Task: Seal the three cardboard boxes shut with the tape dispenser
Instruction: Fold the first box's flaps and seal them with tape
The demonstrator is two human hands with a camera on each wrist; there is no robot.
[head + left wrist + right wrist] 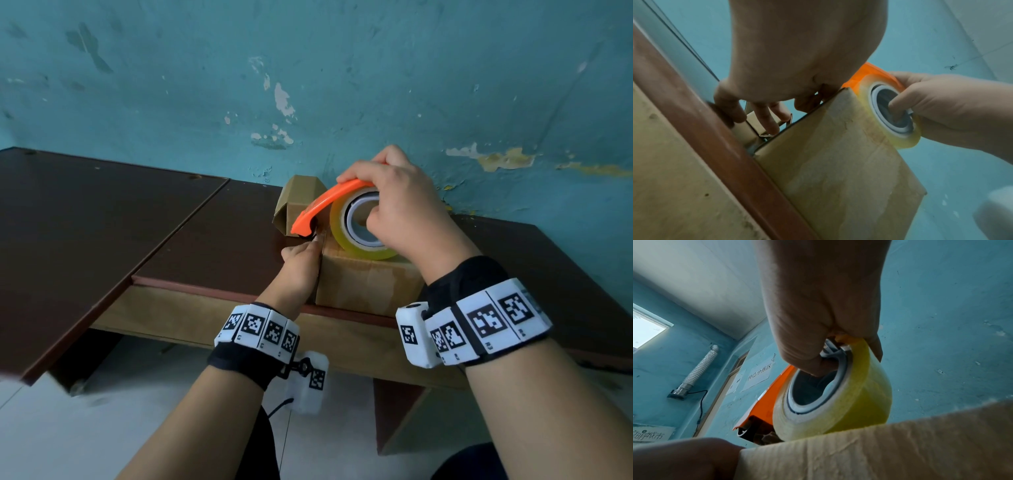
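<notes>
The right hand point(399, 202) grips the tape dispenser point(346, 212) atop the near cardboard box point(366, 279), thumb hooked in its core for control. The left hand point(301, 265) presses the box's left edge, apparently anchoring tape. A 2nd box point(294, 202) stands behind it.

rear box point(297, 197) half hidden behind tape dispenser point(342, 212), left hand point(301, 265) fingertips out of sight (head view), third box unseen
</notes>
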